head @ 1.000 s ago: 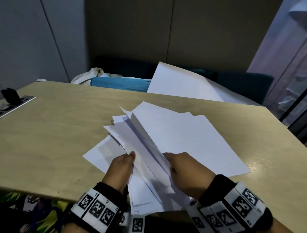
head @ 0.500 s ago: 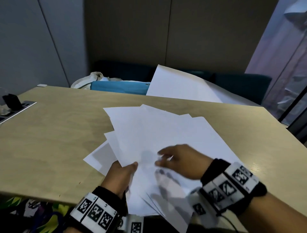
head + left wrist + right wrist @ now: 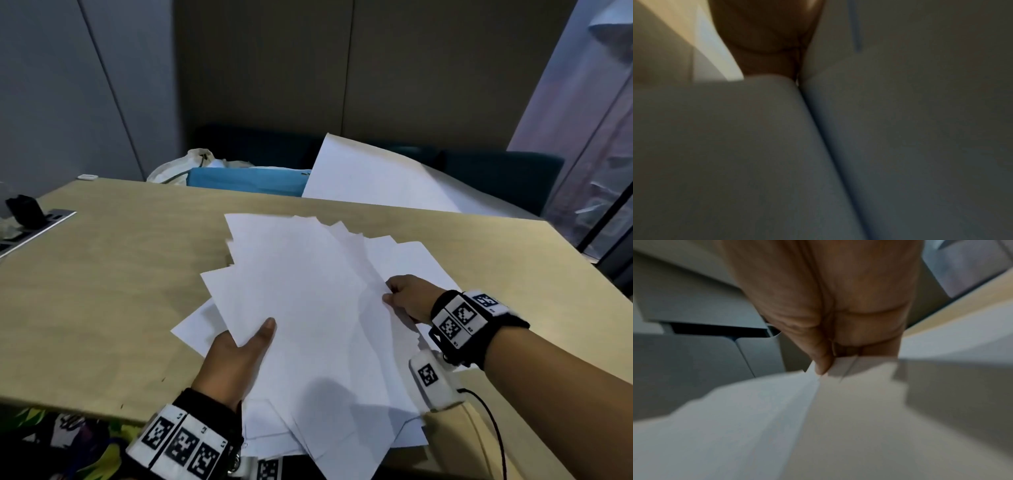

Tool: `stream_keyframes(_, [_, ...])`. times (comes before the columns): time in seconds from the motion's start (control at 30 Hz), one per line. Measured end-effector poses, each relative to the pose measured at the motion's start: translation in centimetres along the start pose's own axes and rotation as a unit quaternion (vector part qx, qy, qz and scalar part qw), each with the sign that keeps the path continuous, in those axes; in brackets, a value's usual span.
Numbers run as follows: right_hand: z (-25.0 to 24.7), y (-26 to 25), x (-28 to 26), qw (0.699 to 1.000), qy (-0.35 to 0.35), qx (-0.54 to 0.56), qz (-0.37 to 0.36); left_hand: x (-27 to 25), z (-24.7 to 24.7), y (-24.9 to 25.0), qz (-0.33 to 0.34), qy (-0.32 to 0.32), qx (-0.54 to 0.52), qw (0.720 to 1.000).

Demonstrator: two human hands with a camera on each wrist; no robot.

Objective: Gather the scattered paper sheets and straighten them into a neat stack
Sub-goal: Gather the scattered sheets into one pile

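While a blue folder (image 3: 246, 181), a white bag (image 3: 185, 164) and one large white sheet (image 3: 370, 178) lie beyond the far edge of the light wooden counter (image 3: 102, 291), nothing blocks the fanned white paper sheets (image 3: 308, 308) at its near middle. Both hands grip them: left hand (image 3: 236, 359) with thumb on top, its fingers hidden beneath; right hand (image 3: 411, 298) pinching the right edge. Their number cannot be counted. Their long axis runs away from the person, near ends overhanging.

This is looking like an office meeting room. A pale wooden table (image 3: 120, 291) with a built-in power socket panel (image 3: 32, 228) far left of the left hand (image 3: 236, 359) is standing before plain wall panels (image 3: 260, 85), with dark teal seating (image 3: 496, 178) beyond.
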State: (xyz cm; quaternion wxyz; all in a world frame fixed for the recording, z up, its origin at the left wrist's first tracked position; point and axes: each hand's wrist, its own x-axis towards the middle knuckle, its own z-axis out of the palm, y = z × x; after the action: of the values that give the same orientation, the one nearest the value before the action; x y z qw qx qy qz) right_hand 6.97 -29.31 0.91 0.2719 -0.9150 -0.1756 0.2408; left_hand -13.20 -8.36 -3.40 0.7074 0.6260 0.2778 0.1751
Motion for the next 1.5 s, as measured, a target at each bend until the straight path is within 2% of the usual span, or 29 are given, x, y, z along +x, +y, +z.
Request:
stream_keyframes(0.1, [0.4,0.2,-0.3,0.997,-0.024,0.075,-0.002,-0.1,0.0,0.2,-0.02,-0.008,0.025,0.999])
stream_keyframes(0.2, [0.3,0.3,-0.5,0.992,-0.011,0.125,-0.014,-0.3,-0.1,0.6,-0.004,-0.009,0.056,0.998])
stream_keyframes(0.33, [-0.4,0.6,-1.0,0.974,-0.041,0.224,-0.019,-0.1,-0.4,0.3,-0.013,-0.016,0.041,0.999])
stream_keyframes(0.4, [-0.6,0.4,-1.5,0.97,-0.04,0.239,-0.023,0.1,-0.6,-0.2,-0.026,-0.026,0.022,0.999])
stream_keyframes(0.47, [-0.6,0.1,-1.8,0.981,-0.029,0.193,-0.006,0.2,-0.6,-0.5,-0.041,-0.035,0.015,0.998])
stream_keyframes(0.53, [-0.1,-0.1,-1.8,0.996,-0.033,0.082,0.015,0.5,-0.7,-0.9,-0.046,-0.029,0.028,0.998])
stream_keyframes(0.6, [0.7,-0.3,-1.7,0.999,-0.033,-0.008,0.032,0.5,-0.6,-0.7,-0.033,-0.011,0.052,0.998])
stream_keyframes(0.7, [1.6,-0.7,-1.7,0.995,-0.05,-0.085,0.03,0.3,-0.2,-0.3,-0.028,0.007,0.085,0.996])
stream_keyframes(0.8, [2.4,-1.7,-2.6,0.98,-0.091,-0.173,0.024,-0.1,0.4,-0.4,0.012,-0.007,0.084,0.996])
stream_keyframes(0.87, [2.9,-2.2,-3.2,0.97,-0.113,-0.211,0.03,-0.4,0.8,-0.2,0.02,0.019,0.077,0.997])
stream_keyframes(0.93, [3.0,-2.5,-3.7,0.966,-0.127,-0.225,0.03,-0.2,0.9,0.2,-0.003,0.04,0.055,0.998])
stream_keyframes(1.0, [2.5,-2.5,-3.9,0.968,-0.15,-0.2,0.037,-0.2,0.7,0.7,-0.032,0.035,0.069,0.997])
stream_keyframes(1.07, [1.1,-2.1,-3.6,0.985,-0.124,-0.102,0.069,0.0,0.2,0.6,-0.076,0.014,0.097,0.992])
stream_keyframes(1.13, [-1.1,-1.3,-3.0,0.988,-0.074,-0.056,0.122,0.1,-0.1,0.1,-0.092,-0.007,0.059,0.994])
stream_keyframes(1.2, [-3.8,0.1,-1.9,0.972,-0.027,-0.173,0.157,0.3,-0.7,-0.8,-0.081,-0.054,0.01,0.995])
stream_keyframes(1.27, [-6.2,2.8,-0.5,0.952,0.005,-0.235,0.198,0.7,-1.1,-1.9,-0.072,-0.065,0.035,0.995])
stream_keyframes(1.37, [-7.2,5.6,0.8,0.945,0.023,-0.225,0.237,0.9,-1.0,-2.5,-0.054,-0.045,0.055,0.996])
stream_keyframes(1.5, [-6.2,4.6,0.5,0.946,0.017,-0.217,0.238,0.5,-0.6,-2.0,-0.046,-0.033,0.059,0.997])
